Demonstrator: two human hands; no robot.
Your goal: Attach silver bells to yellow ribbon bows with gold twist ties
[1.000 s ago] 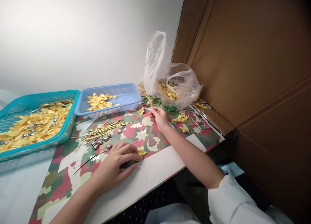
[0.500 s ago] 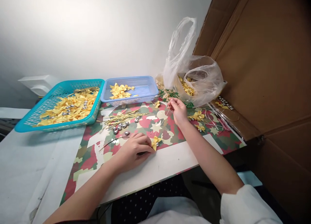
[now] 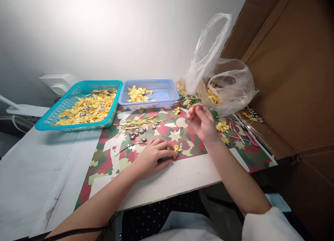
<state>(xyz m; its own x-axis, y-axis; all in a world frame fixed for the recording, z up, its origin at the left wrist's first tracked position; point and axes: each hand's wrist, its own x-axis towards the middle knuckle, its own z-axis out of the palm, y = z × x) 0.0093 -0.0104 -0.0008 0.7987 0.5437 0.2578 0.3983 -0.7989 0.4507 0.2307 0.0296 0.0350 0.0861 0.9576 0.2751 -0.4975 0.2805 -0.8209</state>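
Observation:
My left hand lies low over the table with its fingers stretched out and the thumb apart. Its fingertips touch a small yellow ribbon bow, partly hidden, with a silver bead beside it. Raised to the right, my right hand is closed in a pinch on a thin pale thread, which runs down toward the bow. Just beyond my left hand are several silver beads and a bundle of gold wire ties. A single dark wire reaches under my left fingers.
A teal basket of yellow bows and beads stands at the left. Beside it is a blue basket with bows. A clear plastic bag holds gold pieces, near finished-looking bows. Cardboard walls the right side.
My left fingers have loosened from a pinch on the bow and lie straighter over it. My right hand has turned, its pinched fingers now facing up. The whole view has shifted.

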